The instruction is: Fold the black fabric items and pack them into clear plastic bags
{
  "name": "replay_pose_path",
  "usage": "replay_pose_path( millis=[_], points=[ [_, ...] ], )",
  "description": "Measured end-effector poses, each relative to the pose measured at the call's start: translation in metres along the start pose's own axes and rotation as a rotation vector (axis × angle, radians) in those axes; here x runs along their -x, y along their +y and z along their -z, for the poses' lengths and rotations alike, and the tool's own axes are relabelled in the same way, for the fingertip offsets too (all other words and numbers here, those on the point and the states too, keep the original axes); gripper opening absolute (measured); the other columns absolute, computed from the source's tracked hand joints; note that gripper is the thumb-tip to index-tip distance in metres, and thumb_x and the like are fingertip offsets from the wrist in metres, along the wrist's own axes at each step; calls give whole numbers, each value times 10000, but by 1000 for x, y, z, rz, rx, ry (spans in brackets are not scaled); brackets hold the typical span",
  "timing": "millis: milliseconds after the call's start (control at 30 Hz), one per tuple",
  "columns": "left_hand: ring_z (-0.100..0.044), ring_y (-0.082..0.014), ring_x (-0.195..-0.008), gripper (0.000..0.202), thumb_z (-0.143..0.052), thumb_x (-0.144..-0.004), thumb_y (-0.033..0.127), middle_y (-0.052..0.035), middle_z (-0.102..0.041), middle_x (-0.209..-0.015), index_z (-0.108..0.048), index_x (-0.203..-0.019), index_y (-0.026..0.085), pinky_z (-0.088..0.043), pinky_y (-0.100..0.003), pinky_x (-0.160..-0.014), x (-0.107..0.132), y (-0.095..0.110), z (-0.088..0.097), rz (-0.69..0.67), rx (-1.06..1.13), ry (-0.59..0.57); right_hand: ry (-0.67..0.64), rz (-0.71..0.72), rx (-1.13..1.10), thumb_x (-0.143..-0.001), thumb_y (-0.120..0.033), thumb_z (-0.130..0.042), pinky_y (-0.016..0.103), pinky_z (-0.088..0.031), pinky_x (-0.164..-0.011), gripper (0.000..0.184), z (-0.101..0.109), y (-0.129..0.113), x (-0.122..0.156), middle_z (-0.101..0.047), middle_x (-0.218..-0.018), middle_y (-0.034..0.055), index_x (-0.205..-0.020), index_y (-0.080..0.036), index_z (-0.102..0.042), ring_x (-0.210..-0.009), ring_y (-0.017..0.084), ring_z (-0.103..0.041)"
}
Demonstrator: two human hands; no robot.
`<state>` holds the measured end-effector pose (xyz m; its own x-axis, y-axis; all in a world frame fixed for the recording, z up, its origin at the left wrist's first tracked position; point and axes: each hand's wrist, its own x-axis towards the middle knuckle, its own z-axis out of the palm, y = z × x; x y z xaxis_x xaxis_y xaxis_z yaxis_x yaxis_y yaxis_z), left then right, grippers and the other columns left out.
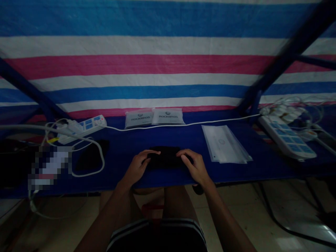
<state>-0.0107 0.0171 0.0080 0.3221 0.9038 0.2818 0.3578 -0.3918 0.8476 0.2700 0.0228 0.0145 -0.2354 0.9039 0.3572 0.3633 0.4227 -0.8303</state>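
A folded piece of black cloth [167, 157] lies on the blue tabletop [126, 143], close to its front edge. My left hand [138, 165] grips the cloth's left end, fingers over the top and thumb at the near side. At the right end, my right hand [194, 163] holds it the same way, thumb and fingers bent around the edge. The cloth is so dark that its folds and exact kind cannot be made out. Behind it, two frosted pouches printed ROCKBROS [168, 116] rest at the back. To the right are several flat frosted plastic bags [223, 143], fanned out.
A white power strip [91, 124] with plugs and looped cables sits at the left, a larger power strip [291, 138] at the right. A white cord [210, 121] crosses the back. More dark cloth [90, 154] lies left. Striped sheeting [162, 66] hangs behind, between blue frame bars.
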Motion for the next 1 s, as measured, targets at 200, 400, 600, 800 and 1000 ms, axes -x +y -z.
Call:
replay_pose_path(
  millis=[200, 400, 600, 800, 1000],
  points=[
    [-683, -212, -736, 376, -495, -1034, 405, -29, -728, -764, -759, -921, 163, -543, -298, -698, 5, -5, 2, 155, -77, 232, -72, 152, 45, -896, -474, -744, 423, -575, -926, 351, -2, 1, 2, -762, -1133, 116, -1133, -218, -709, -1053, 281, -728],
    [-666, -202, -757, 357, -514, -1009, 418, -24, -720, -780, -749, -936, 159, -532, -281, -704, 5, -4, 1, 157, -49, 301, -84, 168, 115, -902, -394, -749, 448, -592, -939, 292, -8, 5, 1, -752, -1141, 134, -1118, -203, -701, -1054, 282, -731],
    [-698, -243, -876, 362, -527, -997, 448, -48, -756, -869, -749, -1000, 162, -546, -318, -787, 6, -3, 1, 185, -68, 271, -34, 148, 119, -939, -341, -700, 429, -586, -927, 138, -7, 7, 0, -753, -1128, 135, -958, -206, -679, -1044, 276, -729],
    [-625, -181, -697, 352, -578, -964, 468, -10, -659, -716, -666, -782, 179, -487, -271, -669, 5, -4, 2, 185, -66, 304, 42, 54, 130, -997, -436, -616, 331, -549, -784, 238, -7, 7, 2, -744, -909, 63, -895, -222, -633, -847, 227, -717],
    [-714, -202, -848, 293, -582, -996, 448, -30, -743, -894, -668, -1104, 190, -528, -295, -780, 3, 3, 1, 187, 31, 232, 130, -96, 87, -1001, -521, -580, 242, -421, -571, 362, -7, 9, 0, -599, -637, -29, -802, -219, -604, -588, 144, -579]
  ],
)
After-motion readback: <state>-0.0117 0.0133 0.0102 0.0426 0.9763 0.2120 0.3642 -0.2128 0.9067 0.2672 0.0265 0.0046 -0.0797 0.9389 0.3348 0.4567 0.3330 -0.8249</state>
